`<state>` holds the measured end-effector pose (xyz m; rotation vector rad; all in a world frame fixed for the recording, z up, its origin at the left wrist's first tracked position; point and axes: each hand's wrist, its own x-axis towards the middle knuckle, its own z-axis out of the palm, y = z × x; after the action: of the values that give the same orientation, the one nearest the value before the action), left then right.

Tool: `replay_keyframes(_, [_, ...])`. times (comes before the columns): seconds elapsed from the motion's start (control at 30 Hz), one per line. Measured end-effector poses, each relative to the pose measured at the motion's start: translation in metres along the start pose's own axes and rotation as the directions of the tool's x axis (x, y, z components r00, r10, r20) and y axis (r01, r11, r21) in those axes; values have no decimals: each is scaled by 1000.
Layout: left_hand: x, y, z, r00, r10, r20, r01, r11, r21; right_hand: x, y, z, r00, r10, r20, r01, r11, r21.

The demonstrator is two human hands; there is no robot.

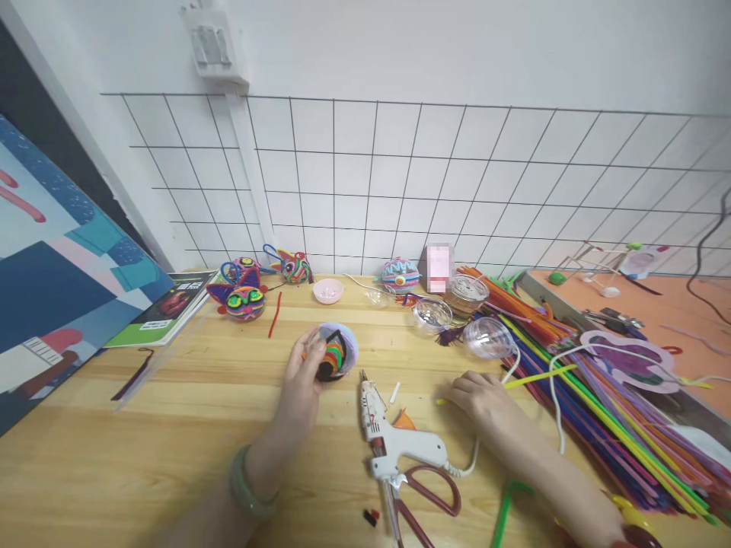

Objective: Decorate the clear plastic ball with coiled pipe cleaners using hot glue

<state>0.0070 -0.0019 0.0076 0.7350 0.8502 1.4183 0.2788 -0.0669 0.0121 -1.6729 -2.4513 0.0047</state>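
Observation:
My left hand (305, 361), a green bangle on its wrist, is closed around a round craft (336, 350) with curved bands of orange, green, black and lilac pipe cleaner. To the right, my right hand (477, 396) has its fingers closed over a yellow pipe cleaner (540, 377), whose short end pokes out on the left. Between my hands a white hot glue gun (394, 441) lies on its side, nozzle pointing away from me. Scissors (437, 487) with dark red handles lie partly beneath it. A small white strip (394, 392) sits near the nozzle.
Heaps of coloured pipe cleaners (617, 426) cover the table's right side, with a white cord (553, 396) across them. Clear plastic half-shells (488, 337), a pink bowl (327, 291) and finished animal-face balls (245, 302) stand at the back. A magazine (165, 308) lies left.

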Motion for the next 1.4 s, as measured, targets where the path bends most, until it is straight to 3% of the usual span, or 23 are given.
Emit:
replay_keyframes(0.17, [-13,-1,8,992,-73,101,76,997,-26,7,-17,-18,977,-117,-180,146,977,158])
replay_keyframes(0.33, [-18,-4,7,974,-63,218,53,997,48,20,-50,-35,912,-226,-341,344,874,342])
replay_keyframes(0.43, [-18,-5,6,961,-54,271,20,992,128,30,-66,-37,888,-214,-407,380,840,388])
replay_keyframes(0.67, [-18,-6,4,936,-42,349,-33,978,208,50,-77,-42,942,-200,-271,314,811,493])
replay_keyframes(1.4, [-19,-6,4,942,-68,327,-37,952,303,52,-71,-30,956,-233,-180,287,871,399])
